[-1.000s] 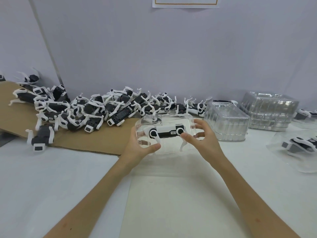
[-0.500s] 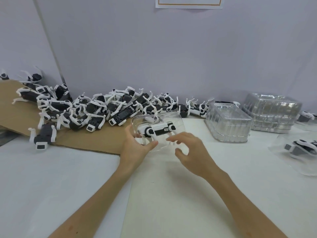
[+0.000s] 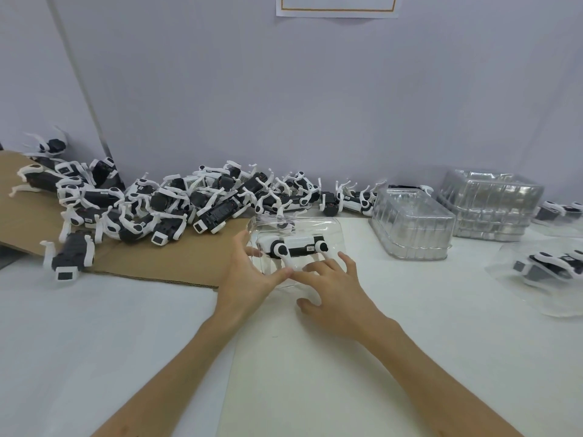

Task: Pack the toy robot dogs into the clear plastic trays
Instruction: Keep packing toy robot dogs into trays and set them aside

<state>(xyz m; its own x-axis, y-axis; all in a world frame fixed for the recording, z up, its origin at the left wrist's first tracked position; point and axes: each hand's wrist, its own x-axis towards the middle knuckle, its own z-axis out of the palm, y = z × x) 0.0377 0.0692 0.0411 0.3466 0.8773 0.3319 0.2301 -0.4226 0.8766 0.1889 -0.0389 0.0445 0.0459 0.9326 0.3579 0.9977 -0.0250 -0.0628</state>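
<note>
Left hand [image 3: 249, 279] cups left end of clear tray [image 3: 315, 225], thumb on near rim. Right hand [image 3: 331, 291] lies flat, fingers spread, pressing the tray's near side. Toy robot dog [image 3: 296, 246] sits inside the tray, mid-table [image 3: 157, 342].

The paper sheet [image 3: 336, 6] on the wall is cut off by the top edge. The label [image 3: 310, 248] on the toy dog [image 3: 299, 242] inside the clear tray [image 3: 315, 225] is too small to read, and the right hand [image 3: 331, 294] covers the feet of this dog. The right edge cuts another packed tray [image 3: 536, 304].
</note>
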